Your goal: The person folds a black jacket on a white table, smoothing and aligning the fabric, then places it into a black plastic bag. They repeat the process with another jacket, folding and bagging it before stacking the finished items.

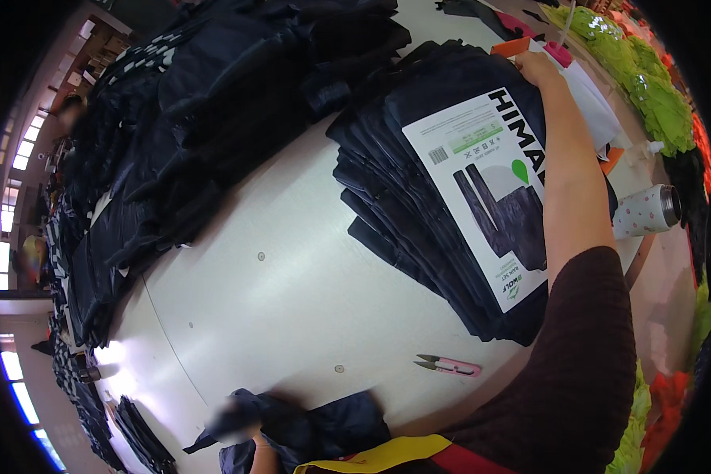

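At the lower left, my left hand [260,444] is mostly covered by a dark navy garment [336,423], bunched around it and lifted off the table; the fingers do not show clearly. My right arm stretches to the far right, past a stack of folded dark garments [395,189]. On top of that stack lies a white printed card [470,150] picturing a jacket and trousers. Beyond the stack, my right hand [537,68] has its fingers bent at an orange-edged white box or packet [511,49]; what they grip is hidden.
Pink-handled thread snips [450,366] lie on the white table [292,316]. A large heap of dark garments [197,118] fills the far left. To the right stand a patterned bottle [644,213] and a heap of bright yellow-green garments [648,87].
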A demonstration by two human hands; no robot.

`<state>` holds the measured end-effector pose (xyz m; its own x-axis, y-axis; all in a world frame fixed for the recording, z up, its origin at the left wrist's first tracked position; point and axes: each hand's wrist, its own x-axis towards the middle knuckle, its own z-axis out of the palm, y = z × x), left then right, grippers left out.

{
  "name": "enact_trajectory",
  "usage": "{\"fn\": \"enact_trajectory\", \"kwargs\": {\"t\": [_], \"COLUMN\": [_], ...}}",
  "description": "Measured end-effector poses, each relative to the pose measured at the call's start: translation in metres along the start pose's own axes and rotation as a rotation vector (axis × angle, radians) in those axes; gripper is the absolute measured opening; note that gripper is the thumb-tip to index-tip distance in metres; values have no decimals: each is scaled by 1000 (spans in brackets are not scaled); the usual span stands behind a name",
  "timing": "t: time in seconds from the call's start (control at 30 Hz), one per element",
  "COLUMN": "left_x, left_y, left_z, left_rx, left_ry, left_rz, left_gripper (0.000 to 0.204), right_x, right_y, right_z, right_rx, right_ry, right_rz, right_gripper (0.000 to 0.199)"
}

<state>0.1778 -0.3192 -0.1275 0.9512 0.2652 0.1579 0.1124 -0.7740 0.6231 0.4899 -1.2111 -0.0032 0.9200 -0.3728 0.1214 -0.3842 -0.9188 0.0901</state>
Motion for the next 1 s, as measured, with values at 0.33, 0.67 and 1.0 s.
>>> {"fn": "enact_trajectory", "kwargs": {"t": [0.33,0.67,1.0], "left_x": [-6,12,22], "left_y": [-1,78,118], "left_z": [-2,-5,-23], "left_rx": [22,72,-119], "left_ry": [-16,-24,-13], "left_rz": [-16,53,71], "left_gripper": [42,27,28], "right_x": [28,49,62], "right_y": [19,147,154], "right_z": [29,96,-18], "right_rx": [110,-47,583], "right_ry": [5,767,955], "right_rz": [-112,171,641], "right_gripper": [18,38,46]}}
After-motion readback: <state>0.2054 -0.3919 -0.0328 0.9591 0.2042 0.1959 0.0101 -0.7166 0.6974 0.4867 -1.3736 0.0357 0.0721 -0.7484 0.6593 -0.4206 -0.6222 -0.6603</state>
